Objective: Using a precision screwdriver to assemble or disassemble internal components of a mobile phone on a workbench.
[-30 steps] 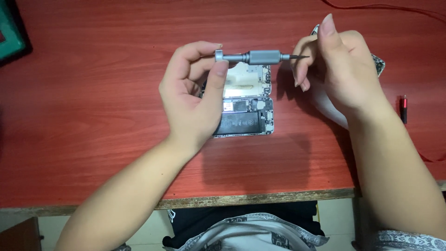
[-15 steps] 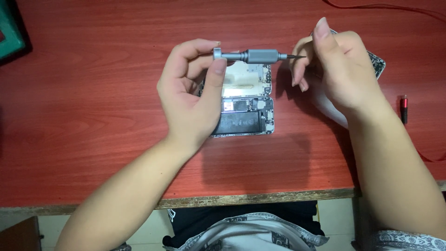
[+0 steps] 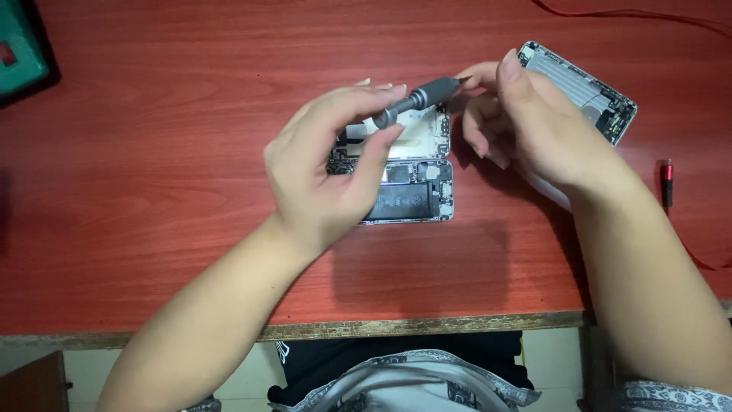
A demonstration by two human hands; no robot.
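Green-cased device [image 3: 19,49] at far left edge of red worktop [image 3: 152,191]. Left hand [image 3: 328,172] raised above opened phone [image 3: 412,179], grip closed on cap end of grey screwdriver [image 3: 415,99], thumb and fingers pinching it. Screwdriver tilted, held above the phone. Right hand [image 3: 526,126] pinches its tip end. Second phone shell [image 3: 583,88] lies behind right hand. Small red-tipped tool [image 3: 667,183] far right.
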